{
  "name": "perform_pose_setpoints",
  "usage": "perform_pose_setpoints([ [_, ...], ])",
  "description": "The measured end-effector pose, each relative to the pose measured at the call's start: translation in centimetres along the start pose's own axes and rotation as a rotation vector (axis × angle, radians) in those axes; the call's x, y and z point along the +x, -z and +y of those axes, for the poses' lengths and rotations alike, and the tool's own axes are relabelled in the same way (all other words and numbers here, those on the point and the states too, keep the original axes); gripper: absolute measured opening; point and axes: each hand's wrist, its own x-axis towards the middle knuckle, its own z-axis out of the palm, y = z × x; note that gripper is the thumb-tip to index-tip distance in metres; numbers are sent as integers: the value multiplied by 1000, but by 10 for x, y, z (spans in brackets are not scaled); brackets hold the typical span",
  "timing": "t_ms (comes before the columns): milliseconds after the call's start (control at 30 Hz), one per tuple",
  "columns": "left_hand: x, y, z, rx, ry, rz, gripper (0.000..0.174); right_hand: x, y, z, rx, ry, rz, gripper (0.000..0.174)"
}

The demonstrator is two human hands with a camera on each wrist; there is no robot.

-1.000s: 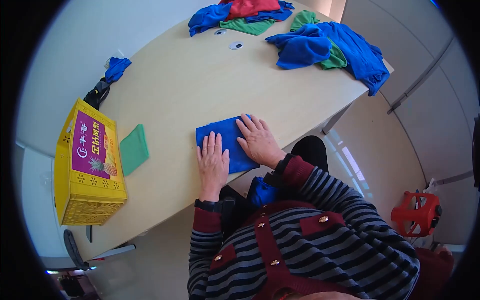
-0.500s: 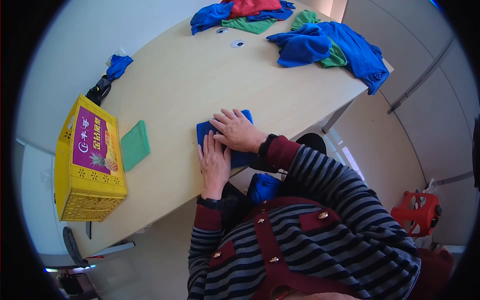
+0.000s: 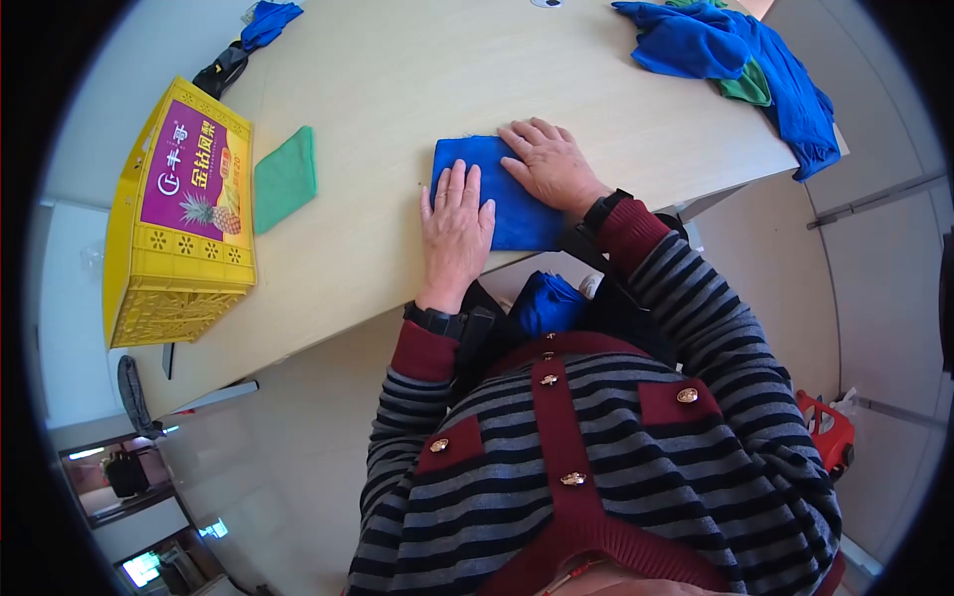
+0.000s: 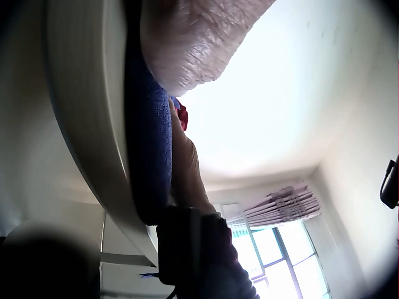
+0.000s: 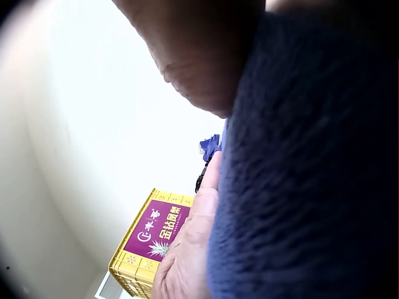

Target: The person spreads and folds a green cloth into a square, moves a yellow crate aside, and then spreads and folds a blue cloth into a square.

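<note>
A folded blue cloth (image 3: 515,214) lies flat on the table near its front edge. My left hand (image 3: 457,228) rests on its left side with straight fingers pointing away from me. On the far right part of the cloth, my right hand (image 3: 556,169) lies palm down, its fingers spread a little and the fingertips at the far edge. Up close in the left wrist view, the blue cloth (image 4: 149,143) shows a thick, rounded fold at the table edge. A folded green cloth (image 3: 285,179) lies to the left, beside a yellow crate.
The yellow crate (image 3: 184,303) with a purple pineapple label stands at the table's left. A heap of blue and green cloths (image 3: 785,94) hangs over the far right edge. More blue cloth (image 3: 550,303) sits at my lap. A small blue cloth (image 3: 268,24) lies far left.
My right hand slid left to the left hand's fingers, then back to the cloth's far right. My left hand stays on the cloth. The head view has tilted down and turned left.
</note>
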Motion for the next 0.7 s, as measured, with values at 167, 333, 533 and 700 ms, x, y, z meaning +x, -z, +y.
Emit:
perform_pose_setpoints([
  [167,14,2,-15,92,-13,-3,55,-17,9,-1,-2,-62,34,53],
  [333,22,18,-30,339,56,5,55,-46,39,-22,-14,-154,-126,55],
  [533,-1,8,4,59,-1,90,56,-25,45,-35,-67,29,65,51],
  [700,-18,-13,4,23,-29,53,57,-9,-23,-36,-164,255,2,52],
])
